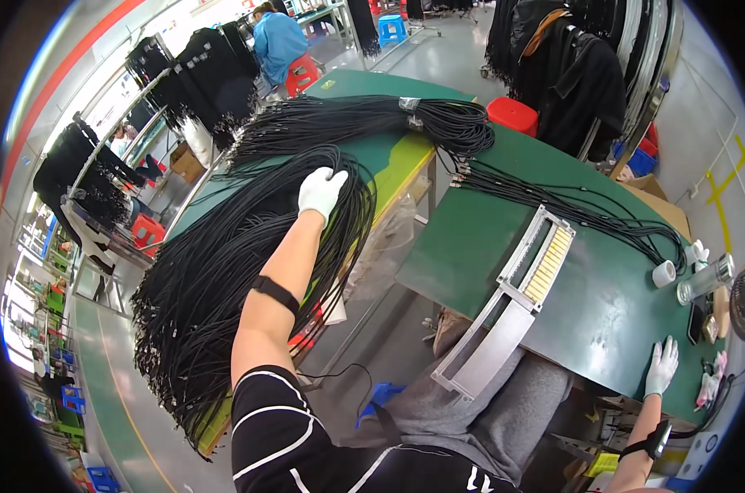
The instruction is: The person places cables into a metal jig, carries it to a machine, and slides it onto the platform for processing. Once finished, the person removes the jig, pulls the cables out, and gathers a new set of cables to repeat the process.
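Observation:
My left hand (321,194), in a white glove, reaches into a big pile of black cables (225,279) on the left table. Its fingers are curled onto the looped upper end of the pile; how many cables they grip is hidden. My right hand (661,367), gloved too, rests on the green table (586,329) near its right edge, fingers stretched out, holding nothing. Between my hands, a long metal fixture (508,300) with a row of yellowish slots overhangs the table's front edge above my lap. Behind it lies a thinner bundle of black cables (570,201).
Another tied cable bundle (340,119) lies at the back of the left table. A clear jar (705,279), a white roll (663,274) and a phone (695,324) stand or lie at the right edge. A red stool (512,115) is behind. A gap separates the two tables.

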Available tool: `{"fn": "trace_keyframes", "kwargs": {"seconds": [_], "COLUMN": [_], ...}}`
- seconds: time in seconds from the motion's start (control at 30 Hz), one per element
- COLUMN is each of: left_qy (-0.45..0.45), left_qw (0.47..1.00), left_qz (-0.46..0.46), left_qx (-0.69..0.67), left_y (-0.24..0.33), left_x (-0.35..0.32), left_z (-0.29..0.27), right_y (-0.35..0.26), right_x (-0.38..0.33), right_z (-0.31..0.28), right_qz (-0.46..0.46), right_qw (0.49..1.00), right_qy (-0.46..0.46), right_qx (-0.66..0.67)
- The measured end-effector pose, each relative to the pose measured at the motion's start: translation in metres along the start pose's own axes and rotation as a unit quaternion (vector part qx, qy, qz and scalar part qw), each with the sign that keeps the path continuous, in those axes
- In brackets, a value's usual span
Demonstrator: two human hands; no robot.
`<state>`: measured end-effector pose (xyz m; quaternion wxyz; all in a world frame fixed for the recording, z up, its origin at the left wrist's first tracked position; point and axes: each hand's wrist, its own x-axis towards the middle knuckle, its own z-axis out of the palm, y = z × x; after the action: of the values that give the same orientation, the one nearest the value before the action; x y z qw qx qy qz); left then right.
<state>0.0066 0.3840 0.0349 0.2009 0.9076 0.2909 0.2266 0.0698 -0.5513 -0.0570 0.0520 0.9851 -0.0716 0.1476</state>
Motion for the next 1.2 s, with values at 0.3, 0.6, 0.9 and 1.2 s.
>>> {"fn": "trace_keyframes", "kwargs": {"seconds": [0.3,0.6,0.9,1.2], "left_qy": [0.017,0.013,-0.018,-0.004], "left_qw": [0.876,0.819,0.808,0.768], "left_qz": [-0.090,-0.085,-0.076,-0.071], "left_qx": [-0.473,-0.568,-0.584,-0.637], "left_y": [0.002,-0.006,-0.005,-0.001], "left_x": [-0.010,-0.012,-0.016,-0.019], "left_z": [-0.002,-0.007,-0.015,-0.015], "right_y": [0.004,0.001,0.003,0.007], "right_x": [-0.003,0.001,0.001,0.003], "right_z": [0.000,-0.002,0.002,0.001], "right_qz": [0.017,0.016,0.005,0.006], "right_qw": [1.000,1.000,1.000,0.999], "right_qy": [-0.001,-0.006,0.002,-0.004], "right_qx": [0.001,0.015,0.029,0.031]}}
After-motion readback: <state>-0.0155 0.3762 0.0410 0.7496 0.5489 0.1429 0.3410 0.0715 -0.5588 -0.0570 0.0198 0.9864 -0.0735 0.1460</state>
